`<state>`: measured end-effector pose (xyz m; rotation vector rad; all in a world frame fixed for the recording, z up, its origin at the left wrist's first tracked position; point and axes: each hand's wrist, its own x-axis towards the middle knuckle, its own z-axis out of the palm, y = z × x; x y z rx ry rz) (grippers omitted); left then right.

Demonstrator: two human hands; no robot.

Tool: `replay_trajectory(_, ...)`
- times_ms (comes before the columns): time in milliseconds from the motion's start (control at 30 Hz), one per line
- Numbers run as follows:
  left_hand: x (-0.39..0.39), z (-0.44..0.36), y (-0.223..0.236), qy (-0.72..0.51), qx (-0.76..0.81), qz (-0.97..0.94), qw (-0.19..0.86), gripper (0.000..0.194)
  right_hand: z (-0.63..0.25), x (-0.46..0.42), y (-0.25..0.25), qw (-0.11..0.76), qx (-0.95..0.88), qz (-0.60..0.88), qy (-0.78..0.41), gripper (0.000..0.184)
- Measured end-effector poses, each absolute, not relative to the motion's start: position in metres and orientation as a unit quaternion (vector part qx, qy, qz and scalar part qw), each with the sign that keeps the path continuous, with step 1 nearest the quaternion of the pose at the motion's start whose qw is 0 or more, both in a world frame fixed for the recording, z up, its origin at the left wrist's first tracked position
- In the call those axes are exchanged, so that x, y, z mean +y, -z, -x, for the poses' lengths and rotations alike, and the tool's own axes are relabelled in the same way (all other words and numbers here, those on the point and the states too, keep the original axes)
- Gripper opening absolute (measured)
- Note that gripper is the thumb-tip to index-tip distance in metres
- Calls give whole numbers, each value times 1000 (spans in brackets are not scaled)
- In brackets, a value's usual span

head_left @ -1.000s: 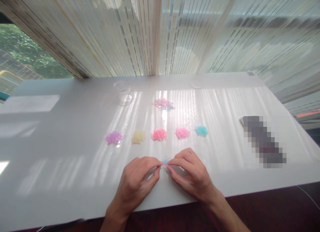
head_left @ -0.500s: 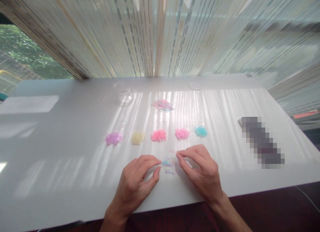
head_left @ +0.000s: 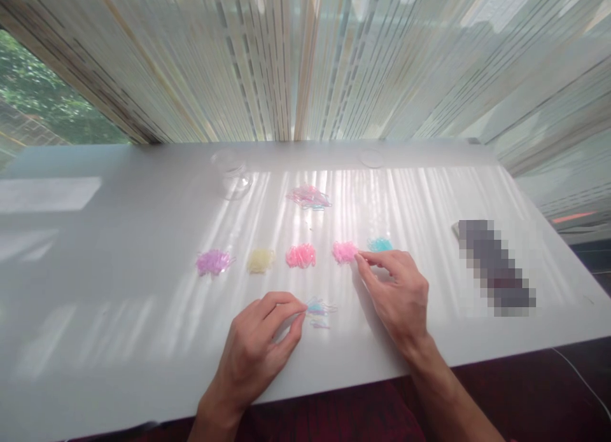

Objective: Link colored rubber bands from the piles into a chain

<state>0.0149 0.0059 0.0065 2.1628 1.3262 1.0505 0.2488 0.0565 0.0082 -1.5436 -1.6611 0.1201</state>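
My left hand [head_left: 270, 334] is closed in a pinch at the left edge of a small mixed heap of paper clips [head_left: 319, 308], mostly pale blue and purple. What its fingertips hold, if anything, is hidden. Thumb and forefinger of my right hand [head_left: 394, 289] pinch a pink paper clip, mostly covered, at the right edge of the pink pile [head_left: 344, 252]. Leftward in the same row lie a coral-pink pile [head_left: 301, 255], a yellow pile [head_left: 260, 261] and a purple pile [head_left: 214, 262]. Partly behind my right hand sits the teal pile [head_left: 380, 244].
Farther back on the white table [head_left: 143, 340] lies a larger mixed heap of clips [head_left: 309, 197]. A clear jar [head_left: 233, 178] is behind it to the left, and a clear round lid [head_left: 371, 158] to the right. A blurred-out dark object [head_left: 496, 267] lies at the right.
My right hand has drawn away from the left hand and the small heap, carrying a thin pink clip up and right to the pink pile. My left hand has stayed almost still.
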Motion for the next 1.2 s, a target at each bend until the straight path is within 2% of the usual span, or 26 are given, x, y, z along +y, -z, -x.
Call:
replay_trajectory(200,7,-16,-8,-369,473,-775,198,16,-236,55,-23,443,-689,570,-62,6)
replay_trajectory(367,8,-17,-7,-366,474,-778,191,15,-208,63,-26,411,-735,533,-85,10)
replay_trajectory(733,6,-16,-7,-373,479,-771,194,15,-184,71,-12,346,-729,579,-116,11)
replay_trajectory(1200,6,-15,-5,-368,485,-768,197,15,-191,65,-13,354,-746,550,-127,5)
